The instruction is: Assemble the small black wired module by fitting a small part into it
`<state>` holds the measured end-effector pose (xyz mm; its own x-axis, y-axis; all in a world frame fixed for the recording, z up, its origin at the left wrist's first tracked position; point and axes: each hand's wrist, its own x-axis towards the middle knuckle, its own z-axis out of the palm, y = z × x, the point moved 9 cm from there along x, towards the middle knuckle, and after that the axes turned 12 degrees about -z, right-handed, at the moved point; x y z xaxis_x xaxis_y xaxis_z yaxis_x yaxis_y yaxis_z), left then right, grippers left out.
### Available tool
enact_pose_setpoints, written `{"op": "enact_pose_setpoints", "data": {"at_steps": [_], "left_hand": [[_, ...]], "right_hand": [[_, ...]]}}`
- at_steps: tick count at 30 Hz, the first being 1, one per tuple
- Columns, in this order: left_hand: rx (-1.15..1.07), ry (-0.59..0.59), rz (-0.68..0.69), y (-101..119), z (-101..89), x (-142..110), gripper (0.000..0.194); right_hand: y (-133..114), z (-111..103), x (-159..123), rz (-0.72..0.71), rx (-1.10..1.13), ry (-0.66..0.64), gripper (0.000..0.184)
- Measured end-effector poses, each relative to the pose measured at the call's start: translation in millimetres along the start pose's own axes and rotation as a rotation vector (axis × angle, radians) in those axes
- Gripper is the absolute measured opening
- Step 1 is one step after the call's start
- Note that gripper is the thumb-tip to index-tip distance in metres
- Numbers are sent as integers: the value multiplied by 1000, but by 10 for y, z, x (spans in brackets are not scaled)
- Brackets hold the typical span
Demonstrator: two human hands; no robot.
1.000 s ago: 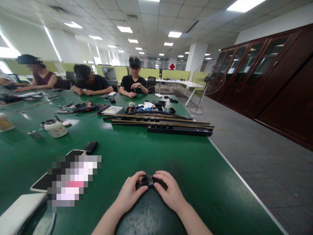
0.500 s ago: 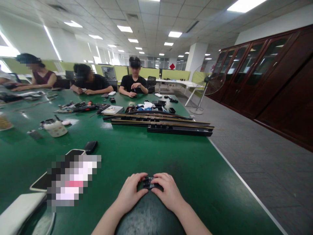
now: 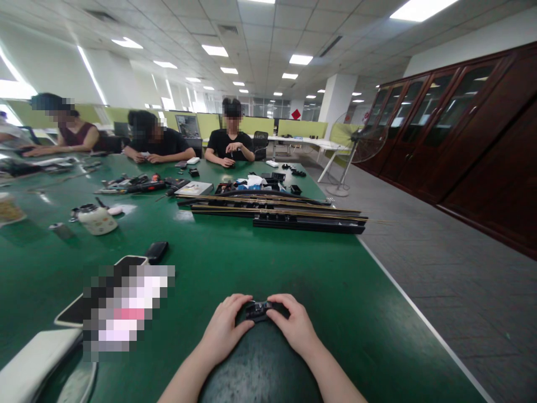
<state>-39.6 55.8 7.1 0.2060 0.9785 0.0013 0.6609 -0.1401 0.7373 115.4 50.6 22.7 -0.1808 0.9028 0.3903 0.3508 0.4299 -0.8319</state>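
A small black part [image 3: 258,310], apparently plastic with raised ridges and slots, lies between my hands close to the green tabletop; its exact kind cannot be made out. My left hand [image 3: 226,323] grips its left end, thumb at the near side and fingers at the far side. On its right end, my right hand [image 3: 291,322] closes in a pinch, with the thumb in front and the index finger behind. The middle of the part shows between the fingertips. Whether it touches the table is hard to see.
Long black rails [image 3: 310,225] with thin brass-coloured rods lie across the table ahead. On the left are a phone [image 3: 104,285], a white box-like object [image 3: 37,358], a black small case [image 3: 157,252] and a pale jar [image 3: 97,220]. Several people sit beyond; a fan [image 3: 352,145] stands right.
My right hand has shifted its fingers outward to the right end of the black part, baring more of its middle. The part has turned slightly. My left hand stays nearly in place.
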Motion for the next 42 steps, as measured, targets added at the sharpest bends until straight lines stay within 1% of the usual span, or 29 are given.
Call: {"op": "enact_pose_setpoints", "data": {"at_steps": [4,10,15,19,22,29,38,42], "left_hand": [[5,-9,-5,-13,13,2,41],[-2,0,3,-9,6,-2,41],[-9,29,-8,-26,-12,-9,39],[-7,20,-17,-40,-1,-3,42],[-5,29,-21,-53,-3,4,43],[5,26,-13,-42,2,-2,40],[31,13,0,-30,9,-9,38],[26,12,8,-13,5,-15,38]], "right_hand": [[89,-44,-16,70,60,46,19],[217,-71,-31,116,144,97,23],[314,-102,-30,129,306,196,26],[355,-146,-36,178,394,274,33],[359,-172,-42,217,437,305,38],[372,-226,-58,238,419,329,38],[418,-214,-67,218,427,317,36],[435,-217,-71,231,424,319,36]]}}
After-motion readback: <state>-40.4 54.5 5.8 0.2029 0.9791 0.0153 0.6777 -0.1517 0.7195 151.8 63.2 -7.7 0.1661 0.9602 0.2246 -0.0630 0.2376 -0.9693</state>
